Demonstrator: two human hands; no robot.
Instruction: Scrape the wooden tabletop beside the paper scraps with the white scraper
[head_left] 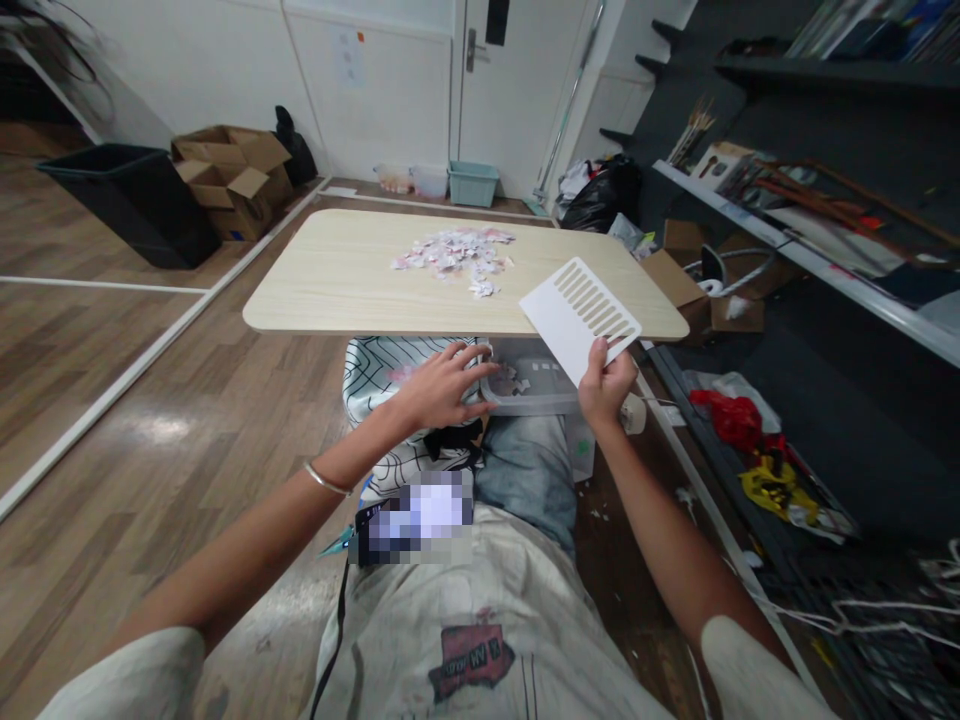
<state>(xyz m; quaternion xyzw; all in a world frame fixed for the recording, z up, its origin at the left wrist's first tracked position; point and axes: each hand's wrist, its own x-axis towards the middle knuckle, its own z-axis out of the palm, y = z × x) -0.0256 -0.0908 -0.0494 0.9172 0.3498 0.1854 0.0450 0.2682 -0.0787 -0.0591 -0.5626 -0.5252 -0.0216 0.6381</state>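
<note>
Head view: flat white rectangular slotted board, likely plastic point(562, 325), is at the right side of the near table edge, tilted; can't tell if it touches the tabletop. Right hand point(606, 388) grips it by the near right corner, thumb on top, beside the slot row. Left hand point(450, 388) holds nothing: palm down, fingers spread at the left rim of a clear rectangular plastic bin point(525, 405). Contact with the rim: can't tell.

Handling, my read: board is light, fairly stiff, maybe some flex, smooth so a bit slippery. Slotted end looks like the weaker part; solid part should take a firmer pinch. The corner hold works but leaves a long overhang, so it may twist; mid-edge would be steadier.

Pile of small white and pinkish paper scraps point(457, 250) sits far-centre on the pale wood-grain rounded table point(330, 270). Should be near weightless, soft, easily scattered. A few more lie in the bin.

Writing: dark red print point(471, 660) on the cream cloth shirt point(540, 590) seems to read "AM", rest unclear. White paper sheet point(347, 55) on the far wall: unreadable. Dark phone point(365, 545): screen pixelated. No marking visible on the board.
</note>
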